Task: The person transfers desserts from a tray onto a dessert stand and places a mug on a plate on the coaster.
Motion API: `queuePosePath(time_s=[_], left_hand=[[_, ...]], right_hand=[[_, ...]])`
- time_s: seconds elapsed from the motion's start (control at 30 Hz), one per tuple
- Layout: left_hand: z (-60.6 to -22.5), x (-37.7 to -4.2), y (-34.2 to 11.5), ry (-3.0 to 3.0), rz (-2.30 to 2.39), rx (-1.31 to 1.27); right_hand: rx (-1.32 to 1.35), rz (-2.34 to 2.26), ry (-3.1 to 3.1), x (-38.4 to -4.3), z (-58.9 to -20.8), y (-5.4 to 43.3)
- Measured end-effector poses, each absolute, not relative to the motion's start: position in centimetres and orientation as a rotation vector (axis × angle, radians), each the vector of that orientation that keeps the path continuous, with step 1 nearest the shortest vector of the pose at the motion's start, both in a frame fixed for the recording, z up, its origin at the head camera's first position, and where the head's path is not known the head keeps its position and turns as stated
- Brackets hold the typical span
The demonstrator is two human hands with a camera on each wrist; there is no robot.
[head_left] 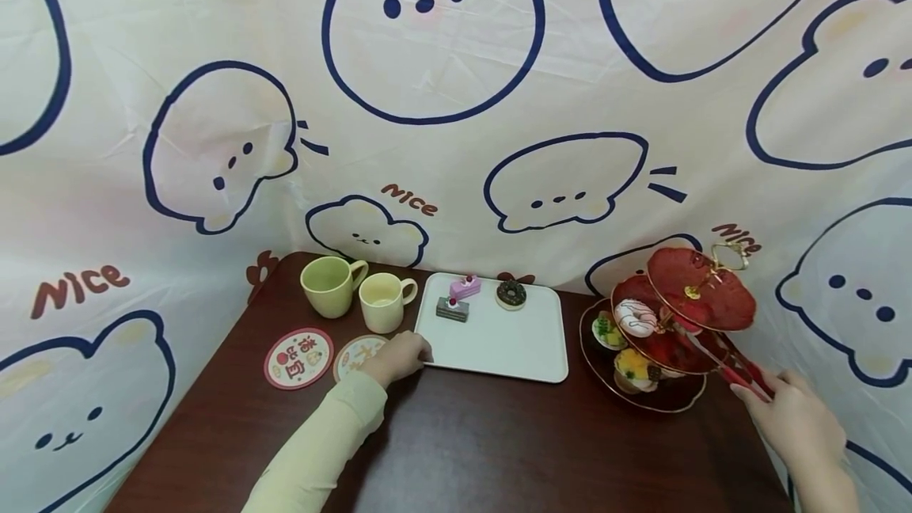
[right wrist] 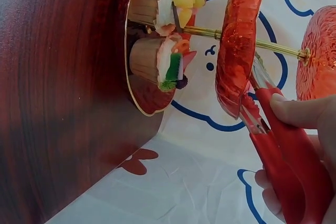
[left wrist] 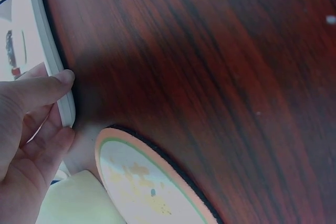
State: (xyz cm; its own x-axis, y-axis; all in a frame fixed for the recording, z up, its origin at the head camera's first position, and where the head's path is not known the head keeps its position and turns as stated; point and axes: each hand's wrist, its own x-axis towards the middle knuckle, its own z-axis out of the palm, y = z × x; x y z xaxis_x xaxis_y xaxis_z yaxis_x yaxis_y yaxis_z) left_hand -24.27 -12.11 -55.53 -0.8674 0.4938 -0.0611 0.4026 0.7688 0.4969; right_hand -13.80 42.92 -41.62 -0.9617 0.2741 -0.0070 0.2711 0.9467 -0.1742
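My left hand (head_left: 402,356) pinches the near left corner of a white tray (head_left: 499,347), fingers on both sides of its rim in the left wrist view. On the tray sit a dark cake slice (head_left: 452,309), a pink cake slice (head_left: 466,286) and a chocolate donut (head_left: 511,294). At right, my right hand (head_left: 801,422) grips red-handled tongs (right wrist: 283,156). Their tips reach in over the middle tier of a red three-tier stand (head_left: 673,271); whether they hold anything is hidden. A white-iced donut (head_left: 636,318) lies on that tier.
Cupcakes (head_left: 636,370) stand on the bottom tier. Left of the tray are a green mug (head_left: 329,287) and a cream mug (head_left: 382,305). Two round coasters, one red-rimmed (head_left: 298,359) and one orange-rimmed (left wrist: 142,182), lie before them. A patterned cloth (head_left: 427,157) hangs behind the table.
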Motion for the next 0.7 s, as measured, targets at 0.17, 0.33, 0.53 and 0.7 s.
queuePosePath(time_s=[0.17,0.33,0.53,0.7], left_hand=[[-55.53,-24.24,-11.96,2.765,0.710,0.716],[-55.50,-24.17,-12.06,2.769,0.706,0.715],[-55.40,-24.12,-12.12,2.772,0.710,0.713],[-55.40,-24.15,-12.01,2.768,0.713,0.693]], right_hand=[[-0.417,0.270,-3.068,-13.75,-41.68,43.04],[-0.422,0.274,-3.076,-13.71,-41.67,43.08],[-0.461,0.272,-3.095,-13.72,-41.41,43.08],[-0.451,0.265,-3.078,-13.56,-41.29,42.99]])
